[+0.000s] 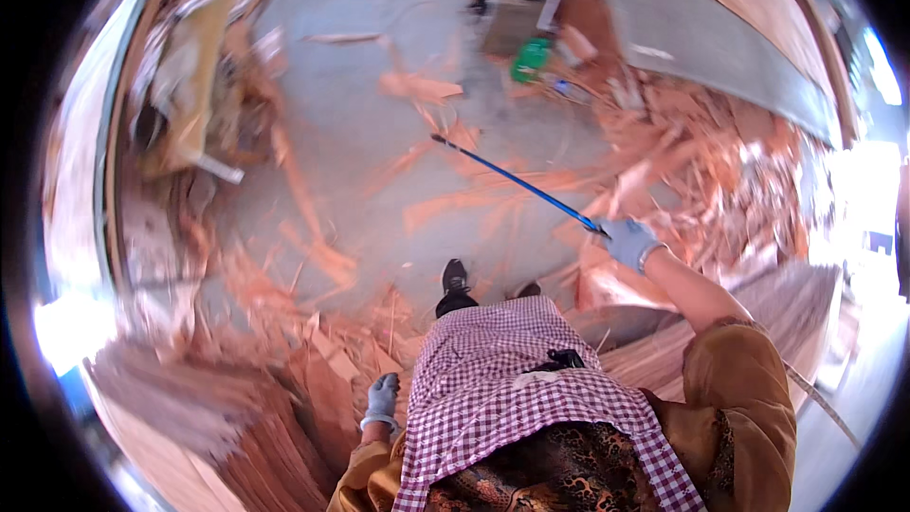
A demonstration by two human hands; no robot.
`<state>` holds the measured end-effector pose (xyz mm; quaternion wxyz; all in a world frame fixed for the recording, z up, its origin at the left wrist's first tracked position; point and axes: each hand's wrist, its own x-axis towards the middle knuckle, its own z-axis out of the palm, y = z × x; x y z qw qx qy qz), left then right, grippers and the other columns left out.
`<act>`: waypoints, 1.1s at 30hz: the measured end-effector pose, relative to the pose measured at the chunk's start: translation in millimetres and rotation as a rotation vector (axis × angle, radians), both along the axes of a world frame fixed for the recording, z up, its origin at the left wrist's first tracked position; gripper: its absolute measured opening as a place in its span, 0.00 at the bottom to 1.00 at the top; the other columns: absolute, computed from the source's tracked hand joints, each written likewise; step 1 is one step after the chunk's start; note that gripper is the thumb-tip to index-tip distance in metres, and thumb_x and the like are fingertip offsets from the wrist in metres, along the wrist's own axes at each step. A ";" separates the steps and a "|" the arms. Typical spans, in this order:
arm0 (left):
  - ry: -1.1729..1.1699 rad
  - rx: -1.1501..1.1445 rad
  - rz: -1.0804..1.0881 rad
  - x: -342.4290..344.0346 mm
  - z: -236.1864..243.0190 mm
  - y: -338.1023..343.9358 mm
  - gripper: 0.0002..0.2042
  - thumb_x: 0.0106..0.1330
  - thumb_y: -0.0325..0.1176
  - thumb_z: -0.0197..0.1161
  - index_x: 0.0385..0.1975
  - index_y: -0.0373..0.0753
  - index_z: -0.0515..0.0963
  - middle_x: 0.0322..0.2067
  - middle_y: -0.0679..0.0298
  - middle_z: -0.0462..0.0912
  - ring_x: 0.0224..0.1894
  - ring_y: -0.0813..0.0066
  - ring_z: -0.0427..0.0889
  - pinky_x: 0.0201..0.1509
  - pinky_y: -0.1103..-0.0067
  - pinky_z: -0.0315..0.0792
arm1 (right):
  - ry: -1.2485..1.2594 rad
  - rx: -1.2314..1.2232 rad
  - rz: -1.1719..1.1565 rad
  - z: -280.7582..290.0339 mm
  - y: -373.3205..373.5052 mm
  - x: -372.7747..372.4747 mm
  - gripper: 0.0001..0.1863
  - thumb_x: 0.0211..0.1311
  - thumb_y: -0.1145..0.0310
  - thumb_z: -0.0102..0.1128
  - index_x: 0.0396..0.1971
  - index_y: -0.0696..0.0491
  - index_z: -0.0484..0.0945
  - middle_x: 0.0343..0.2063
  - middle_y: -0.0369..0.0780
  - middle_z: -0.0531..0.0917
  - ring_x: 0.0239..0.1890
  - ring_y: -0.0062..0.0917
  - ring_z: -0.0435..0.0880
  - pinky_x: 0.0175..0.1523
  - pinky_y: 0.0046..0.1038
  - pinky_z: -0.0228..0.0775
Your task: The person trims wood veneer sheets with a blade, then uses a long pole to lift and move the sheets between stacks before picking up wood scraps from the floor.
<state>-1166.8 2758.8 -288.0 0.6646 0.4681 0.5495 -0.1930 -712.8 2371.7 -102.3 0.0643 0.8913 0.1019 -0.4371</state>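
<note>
Blue rod [536,191] gripped in the right hand [628,243] above a floor [341,95] littered with strips

The fingers of the right hand, gloved in grey, are wrapped around the near end of the rod. The rod is held out ahead of the body and angled toward the left, its dark far tip near the middle of the view; whether the floor is touched by that tip cannot be told. The left hand [382,398], also gloved in grey, is held low beside the hip; its fingers are seen too small for it to be told whether they are curled or spread.

Between the hands, a checked apron [493,370] is worn, and just beyond its hem a dark shoe [456,275] is set on the floor. Reddish wood strips [706,156] are heaped thickly to the right and scattered thinly under the rod. The body is flanked by a left wood stack [218,398] and a right wood stack [645,360]. Farther out, a green container [531,61] is seen beyond the rod, near a grey panel [720,33] at upper right. A yellowish sheet [202,76] is propped or laid at upper left; which, cannot be told.
</note>
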 end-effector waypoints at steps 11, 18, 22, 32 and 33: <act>-0.101 0.260 -0.832 276.8 -1.5 -14.2 0.13 0.60 0.39 0.56 0.35 0.35 0.77 0.26 0.64 0.78 0.28 0.76 0.75 0.33 0.79 0.68 | -0.356 -0.306 -0.782 51.2 -424.0 -180.0 0.12 0.55 0.66 0.48 0.37 0.48 0.77 0.37 0.49 0.79 0.43 0.43 0.77 0.45 0.41 0.70; -0.623 0.448 -1.411 458.1 95.2 -238.2 0.14 0.63 0.38 0.52 0.42 0.38 0.76 0.35 0.56 0.80 0.38 0.67 0.78 0.44 0.76 0.70 | -0.517 0.239 -1.747 112.4 -476.0 -219.7 0.06 0.58 0.70 0.51 0.34 0.52 0.74 0.13 0.31 0.68 0.11 0.15 0.69 0.13 0.20 0.57; -0.778 0.361 -1.655 524.3 172.0 -372.1 0.11 0.62 0.32 0.52 0.41 0.36 0.76 0.39 0.57 0.79 0.41 0.66 0.78 0.46 0.76 0.69 | -0.414 0.226 -1.887 121.7 -499.4 -266.2 0.03 0.59 0.70 0.50 0.30 0.51 0.72 0.14 0.30 0.67 0.09 0.15 0.67 0.11 0.20 0.55; -1.562 0.236 -1.448 709.7 264.0 -574.4 0.18 0.49 0.14 0.42 0.35 0.33 0.77 0.42 0.58 0.77 0.49 0.69 0.74 0.53 0.77 0.67 | -0.158 0.298 -2.217 55.5 -441.9 -315.1 0.13 0.56 0.77 0.50 0.41 0.49 0.76 0.17 0.30 0.70 0.14 0.16 0.67 0.16 0.22 0.60; -1.582 0.229 -1.415 729.5 268.9 -592.0 0.17 0.50 0.14 0.43 0.36 0.32 0.77 0.42 0.57 0.77 0.48 0.68 0.75 0.52 0.77 0.67 | -0.136 0.349 -2.265 57.5 -426.3 -293.0 0.13 0.56 0.77 0.50 0.41 0.50 0.76 0.17 0.30 0.70 0.14 0.16 0.68 0.16 0.22 0.60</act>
